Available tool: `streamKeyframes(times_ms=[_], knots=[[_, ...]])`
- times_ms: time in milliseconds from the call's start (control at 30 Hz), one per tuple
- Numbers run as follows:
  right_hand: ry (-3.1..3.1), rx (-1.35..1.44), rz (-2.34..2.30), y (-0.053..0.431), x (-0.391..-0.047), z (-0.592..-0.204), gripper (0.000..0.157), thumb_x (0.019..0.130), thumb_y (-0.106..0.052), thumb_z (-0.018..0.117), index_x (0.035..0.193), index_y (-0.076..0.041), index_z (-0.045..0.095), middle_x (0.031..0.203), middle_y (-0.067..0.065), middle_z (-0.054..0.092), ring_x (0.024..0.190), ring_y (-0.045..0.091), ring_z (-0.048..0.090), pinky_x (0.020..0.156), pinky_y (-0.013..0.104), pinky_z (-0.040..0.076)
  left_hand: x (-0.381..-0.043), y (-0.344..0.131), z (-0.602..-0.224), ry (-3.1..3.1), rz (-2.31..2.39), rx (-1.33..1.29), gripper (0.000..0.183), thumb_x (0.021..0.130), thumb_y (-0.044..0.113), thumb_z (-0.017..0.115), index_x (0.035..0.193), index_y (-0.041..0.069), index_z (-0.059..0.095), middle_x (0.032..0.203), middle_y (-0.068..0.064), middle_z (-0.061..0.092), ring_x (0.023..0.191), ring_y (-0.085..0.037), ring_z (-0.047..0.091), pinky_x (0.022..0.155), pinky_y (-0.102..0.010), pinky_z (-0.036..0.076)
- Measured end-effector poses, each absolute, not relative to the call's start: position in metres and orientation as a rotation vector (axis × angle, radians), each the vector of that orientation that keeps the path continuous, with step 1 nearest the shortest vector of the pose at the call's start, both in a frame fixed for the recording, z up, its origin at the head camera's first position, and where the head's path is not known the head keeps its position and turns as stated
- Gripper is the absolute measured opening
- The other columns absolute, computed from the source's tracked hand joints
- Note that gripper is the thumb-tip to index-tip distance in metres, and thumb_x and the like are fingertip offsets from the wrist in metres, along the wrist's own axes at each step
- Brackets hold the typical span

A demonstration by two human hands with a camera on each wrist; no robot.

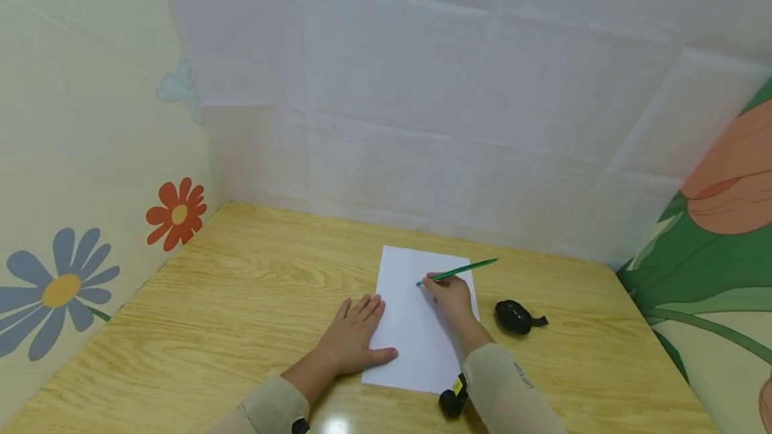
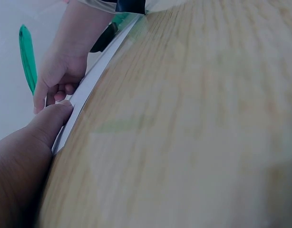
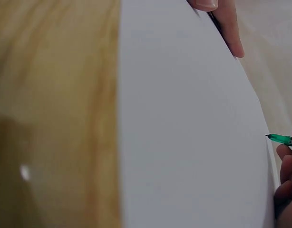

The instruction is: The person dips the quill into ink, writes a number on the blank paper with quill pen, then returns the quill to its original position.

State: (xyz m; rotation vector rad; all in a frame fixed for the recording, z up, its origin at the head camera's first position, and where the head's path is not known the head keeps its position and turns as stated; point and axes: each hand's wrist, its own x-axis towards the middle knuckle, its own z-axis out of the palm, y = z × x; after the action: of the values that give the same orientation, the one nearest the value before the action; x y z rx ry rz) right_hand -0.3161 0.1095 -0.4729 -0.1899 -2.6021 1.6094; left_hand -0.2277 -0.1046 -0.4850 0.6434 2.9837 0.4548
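Note:
A blank white sheet of paper (image 1: 410,327) lies on the wooden table. My left hand (image 1: 356,340) rests on its left edge, fingers spread and thumb out over the paper. My right hand (image 1: 455,300) pinches a slim green pen (image 1: 470,267) near its tip, above the upper middle of the sheet. The pen slants up to the right. In the right wrist view the dark point of the pen (image 3: 278,138) faces the paper; whether it touches, I cannot tell. No marks show on the sheet. The left wrist view shows the left thumb (image 2: 46,123) at the paper's edge.
A shiny black oval object (image 1: 514,317) with a short tab lies right of the paper. A black wrist camera (image 1: 451,402) sits by the right cuff. A white sheet (image 1: 386,86) hangs behind the table (image 1: 265,273), with flower-patterned cloth (image 1: 60,153) at the sides.

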Motion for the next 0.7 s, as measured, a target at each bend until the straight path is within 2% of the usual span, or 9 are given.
streamKeyframes(times_ms=[700], knots=[[-2.591, -0.168, 1.642, 0.1056, -0.3097, -0.4728, 0.024, 0.087, -0.022, 0.073, 0.102, -0.002, 0.075, 0.091, 0.011, 0.074, 0.056, 0.007, 0.053, 0.055, 0.02, 0.046, -0.228, -0.1038, -0.487, 3.004, 0.463, 0.654, 0.098, 0.086, 0.073, 0.05, 0.153, 0.004, 0.03, 0.162, -0.01, 0.026, 0.151, -0.029, 0.021, 0.123, -0.055, 0.01]])
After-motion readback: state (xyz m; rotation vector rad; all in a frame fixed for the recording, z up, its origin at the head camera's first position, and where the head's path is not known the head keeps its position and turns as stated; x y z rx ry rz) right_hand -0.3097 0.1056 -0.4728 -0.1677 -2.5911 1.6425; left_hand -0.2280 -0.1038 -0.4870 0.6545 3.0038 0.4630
